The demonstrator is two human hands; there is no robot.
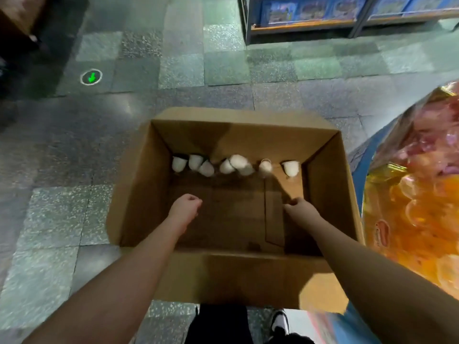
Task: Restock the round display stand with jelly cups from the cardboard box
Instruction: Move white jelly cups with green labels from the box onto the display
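Note:
An open cardboard box [139, 184] stands on the floor in front of me. Several white jelly cups [238, 163] lie in a row along its far inner wall. Both my arms reach down into the box. My left hand [185, 207] hovers over the bare box bottom with fingers curled and nothing in it. My right hand [299, 207] is also inside, fingers curled, well short of the cups; whether it holds anything I cannot make out. The round display stand [417, 194], full of orange and pink jelly cups, rises at the right beside the box.
Grey stone floor tiles surround the box, with a green arrow marker [91, 76] at the far left. A shelf unit [310, 18] with blue packages stands at the back right. My shoes [280, 321] show below the box's near flap.

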